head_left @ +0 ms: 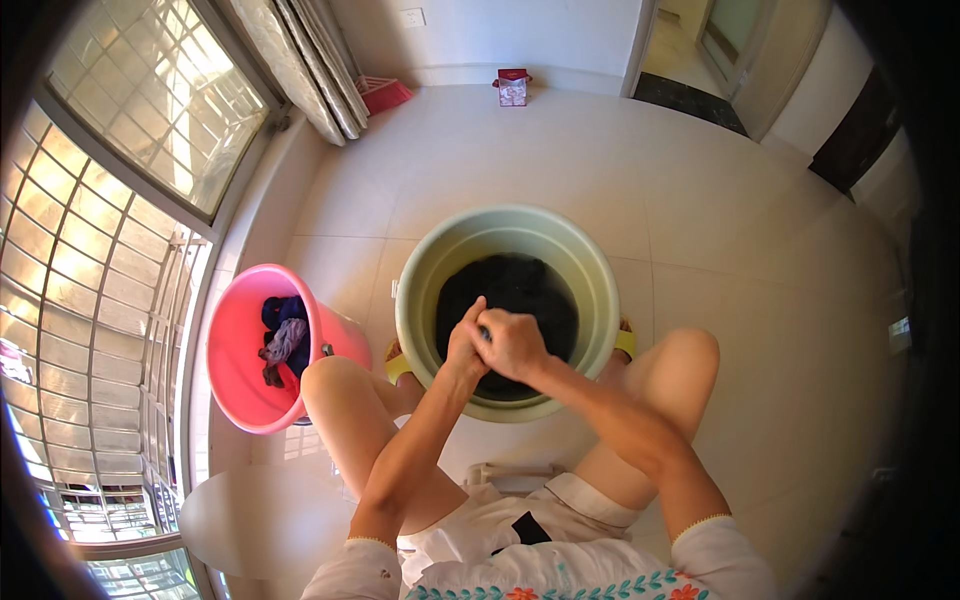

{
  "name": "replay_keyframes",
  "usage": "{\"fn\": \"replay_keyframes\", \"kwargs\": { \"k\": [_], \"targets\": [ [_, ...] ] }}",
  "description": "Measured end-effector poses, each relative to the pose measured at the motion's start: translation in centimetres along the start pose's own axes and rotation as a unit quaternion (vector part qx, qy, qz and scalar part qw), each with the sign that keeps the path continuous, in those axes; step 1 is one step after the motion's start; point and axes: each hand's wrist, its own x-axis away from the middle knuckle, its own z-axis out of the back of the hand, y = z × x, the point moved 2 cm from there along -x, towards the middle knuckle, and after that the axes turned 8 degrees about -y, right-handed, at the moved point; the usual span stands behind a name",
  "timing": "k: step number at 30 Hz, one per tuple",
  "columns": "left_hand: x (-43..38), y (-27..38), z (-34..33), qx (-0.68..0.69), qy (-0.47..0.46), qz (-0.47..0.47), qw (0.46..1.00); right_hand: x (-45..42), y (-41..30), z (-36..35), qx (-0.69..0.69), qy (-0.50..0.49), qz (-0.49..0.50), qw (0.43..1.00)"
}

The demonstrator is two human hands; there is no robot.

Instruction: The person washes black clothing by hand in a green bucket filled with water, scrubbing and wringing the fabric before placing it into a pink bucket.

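A round pale green plastic tub (508,217) stands on the floor between my feet. Dark cloth (510,277) lies in it, apparently in water. Over the near part of the tub, my left hand (466,341) and my right hand (513,345) are pressed together. The right one is closed around a small dark bit, seemingly cloth, against the left palm. How much of it they hold is hidden by the fingers. At the left, a pink plastic bucket (232,352) tilts beside my knee, with crumpled clothes (286,337) inside, some dark blue, some greyish purple, some red.
A low stool (514,472) is partly visible beneath me. Left are a barred window (90,247) and a curtain (307,67). By the far wall stand a red dustpan (384,94) and a small red and white box (513,88). A doorway with a dark threshold (690,101) lies at upper right.
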Motion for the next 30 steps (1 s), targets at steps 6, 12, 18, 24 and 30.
{"fn": "replay_keyframes", "kwargs": {
  "k": [6,12,18,24,30],
  "targets": [
    [0.9,0.0,-1.8,-0.079,0.17,-0.006,0.982,-0.7,2.0,0.1,-0.002,0.055,-0.042,0.998],
    [2.9,3.2,-5.2,-0.335,0.096,0.011,0.937,-1.5,4.1,2.2,-0.086,0.006,-0.137,0.987],
    [3.0,3.6,-5.0,-0.734,0.044,0.044,0.676,-1.4,4.9,2.7,-0.369,-0.176,-0.212,0.888],
    [2.9,4.0,-3.6,-0.603,0.074,-0.039,0.793,-0.7,7.4,2.6,-0.385,-0.099,-0.31,0.863],
    [3.6,4.0,-4.5,-0.545,0.029,-0.073,0.835,3.0,9.2,0.0,-0.324,-0.203,-0.441,0.812]
  ]
}}
